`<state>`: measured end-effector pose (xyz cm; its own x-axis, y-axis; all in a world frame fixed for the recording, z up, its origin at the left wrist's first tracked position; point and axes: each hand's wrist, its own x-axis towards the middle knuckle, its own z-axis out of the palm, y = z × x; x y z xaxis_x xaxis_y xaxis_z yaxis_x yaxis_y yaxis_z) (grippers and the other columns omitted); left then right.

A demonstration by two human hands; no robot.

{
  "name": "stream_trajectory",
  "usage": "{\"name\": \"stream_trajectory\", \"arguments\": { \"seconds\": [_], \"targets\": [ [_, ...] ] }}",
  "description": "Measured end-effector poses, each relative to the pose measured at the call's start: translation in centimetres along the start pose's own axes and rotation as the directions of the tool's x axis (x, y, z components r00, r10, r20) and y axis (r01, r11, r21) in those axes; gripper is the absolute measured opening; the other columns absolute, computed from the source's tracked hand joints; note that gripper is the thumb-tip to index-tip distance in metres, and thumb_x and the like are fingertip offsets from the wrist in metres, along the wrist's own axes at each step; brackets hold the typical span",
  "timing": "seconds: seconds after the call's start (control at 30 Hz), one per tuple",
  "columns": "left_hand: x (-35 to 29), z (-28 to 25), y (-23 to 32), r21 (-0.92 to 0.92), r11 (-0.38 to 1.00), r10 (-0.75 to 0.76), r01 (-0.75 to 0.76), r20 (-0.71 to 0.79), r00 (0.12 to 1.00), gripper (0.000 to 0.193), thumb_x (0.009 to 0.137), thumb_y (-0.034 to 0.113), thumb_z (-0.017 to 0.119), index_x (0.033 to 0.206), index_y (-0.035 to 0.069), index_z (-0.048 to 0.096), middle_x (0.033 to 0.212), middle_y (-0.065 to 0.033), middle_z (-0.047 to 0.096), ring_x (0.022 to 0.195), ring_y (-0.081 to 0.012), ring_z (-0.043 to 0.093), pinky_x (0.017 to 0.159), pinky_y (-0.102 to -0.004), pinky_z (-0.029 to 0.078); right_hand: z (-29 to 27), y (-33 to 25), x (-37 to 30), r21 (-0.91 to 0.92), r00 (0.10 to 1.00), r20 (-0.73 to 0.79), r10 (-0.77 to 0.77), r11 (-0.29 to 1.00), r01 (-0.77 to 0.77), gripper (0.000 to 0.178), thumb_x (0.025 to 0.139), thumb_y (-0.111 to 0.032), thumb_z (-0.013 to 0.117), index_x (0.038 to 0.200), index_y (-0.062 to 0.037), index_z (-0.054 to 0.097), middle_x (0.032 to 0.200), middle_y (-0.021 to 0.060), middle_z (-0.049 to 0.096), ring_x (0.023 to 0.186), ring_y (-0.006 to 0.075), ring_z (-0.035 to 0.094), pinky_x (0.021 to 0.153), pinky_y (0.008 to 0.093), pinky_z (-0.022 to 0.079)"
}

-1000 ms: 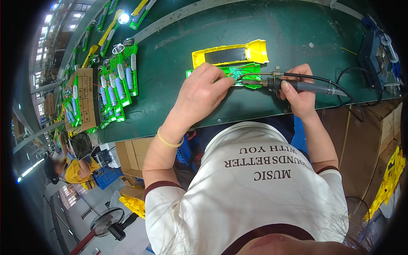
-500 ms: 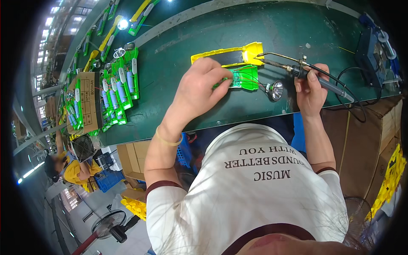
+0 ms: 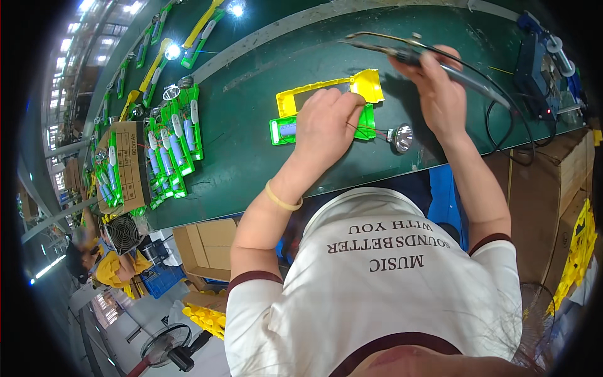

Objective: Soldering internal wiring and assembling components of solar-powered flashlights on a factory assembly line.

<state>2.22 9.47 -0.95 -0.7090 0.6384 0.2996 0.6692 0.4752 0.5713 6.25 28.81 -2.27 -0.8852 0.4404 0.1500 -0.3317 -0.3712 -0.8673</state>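
One tug by the left hand [image 3: 328, 125], grip unclear, could snap the reflector [image 3: 402, 139] wires [image 3: 380, 133] near the desk's [image 3: 242, 154] front edge, the right hand [image 3: 438, 91] grasping a soldering iron [image 3: 471, 83].

Head view: left fisheye of a head-worn pair, looking steeply down, upright, unmirrored.
Right hand [image 3: 436, 88]: grip on soldering iron [image 3: 475, 86] seen from above at close range, right of and above frame centre.
White shirt [image 3: 386, 251]: below the grip, close to the lens.
Green bench [image 3: 242, 138]: under and beyond the grip (edges bow, wide lens).
Fan [image 3: 181, 358]: far lower left of the grip, near the dark rim.
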Motion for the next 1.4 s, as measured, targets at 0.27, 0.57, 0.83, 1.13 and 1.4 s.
{"name": "stream_trajectory", "arguments": {
  "seconds": [0.27,0.57,0.83,1.13,1.4],
  "targets": [
    [-1.3,-1.3,-2.9,0.093,0.984,0.162,-0.151,-0.121,0.979,0.011,0.070,0.005,0.064,0.081,0.007,0.062,0.075,-0.0072,0.056,0.070,-0.0256,0.054,0.061,-0.0353,0.043,1.3,0.8,-1.4,0.033,0.973,0.090,0.211,0.976,-0.215,0.021,0.088,-0.015,0.052,0.099,-0.0038,0.037,0.084,0.0122,0.054,0.079,0.0217,0.062,0.074,0.0305,0.050],
    [-0.6,-2.5,-2.0,0.076,0.993,0.081,-0.090,0.115,0.990,0.006,0.074,0.007,0.062,0.079,0.006,0.060,0.073,-0.0080,0.059,0.072,-0.0254,0.056,0.063,-0.0347,0.045,-2.4,-0.7,-3.7,-0.104,0.978,0.142,0.156,0.984,-0.142,0.023,0.082,-0.014,0.058,0.091,-0.0067,0.039,0.068,0.0058,0.050,0.048,0.0083,0.043,0.043,0.0203,0.033],
    [-0.1,-2.6,-1.4,0.155,0.987,0.020,-0.051,0.195,0.981,0.005,0.074,0.010,0.061,0.078,0.006,0.060,0.071,-0.0082,0.057,0.070,-0.0262,0.055,0.061,-0.0357,0.044,-2.8,-0.1,-3.9,-0.273,0.971,0.213,0.112,0.961,-0.052,0.022,0.078,-0.007,0.060,0.087,-0.0043,0.040,0.072,0.0036,0.050,0.056,0.0059,0.045,0.048,0.0203,0.037],
    [0.0,-2.7,-1.2,0.079,0.997,-0.009,-0.007,0.196,0.980,0.004,0.071,0.010,0.062,0.073,0.006,0.060,0.066,-0.0086,0.053,0.067,-0.0269,0.055,0.060,-0.0374,0.045,-3.1,0.2,-3.4,-0.427,0.940,0.308,0.146,0.904,-0.001,0.028,0.078,-0.014,0.063,0.087,-0.0073,0.037,0.080,0.0065,0.047,0.054,0.0064,0.043,0.046,0.0193,0.036],
    [0.3,-2.5,-0.9,0.188,0.982,-0.063,0.021,0.224,0.973,0.010,0.072,0.014,0.063,0.074,0.005,0.059,0.068,-0.0098,0.057,0.067,-0.0273,0.057,0.059,-0.0370,0.045,-2.9,-0.5,-4.0,-0.300,0.970,0.217,0.114,0.953,-0.045,0.023,0.077,-0.010,0.061,0.086,-0.0047,0.041,0.077,0.0038,0.049,0.062,0.0055,0.043,0.054,0.0201,0.036]
  ]
}}
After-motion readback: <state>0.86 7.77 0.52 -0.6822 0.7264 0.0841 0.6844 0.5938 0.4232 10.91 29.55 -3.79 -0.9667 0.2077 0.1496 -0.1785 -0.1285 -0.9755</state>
